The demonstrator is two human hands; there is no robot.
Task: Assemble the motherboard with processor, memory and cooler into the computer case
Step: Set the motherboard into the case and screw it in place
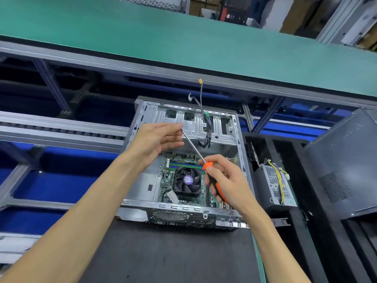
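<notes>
Count: we see two hands, one screwdriver [201,158], one computer case [140,111], one motherboard [166,180] with one fan cooler [187,181], one loose power supply [275,185].
Case: lies open on its side on the dark mat [163,254], open face up.
Motherboard: sits inside the case on its floor, in the half nearer us; the cooler stands on it, with blue and green memory slots just beyond the cooler.
Right hand [226,180]: we note fingers curled round the orange-and-black handle, holding the screwdriver above the board, shaft slanting up and to the left.
Left hand [157,139]: raised over the case, thumb and fingertips pinching at the shaft's tip; we cannot tell whether a screw is there.
Power supply: stands right of the case, apart from it, yellow wires spilling over it.
Cables: one bundle [205,119] rises from the far end of the case.
</notes>
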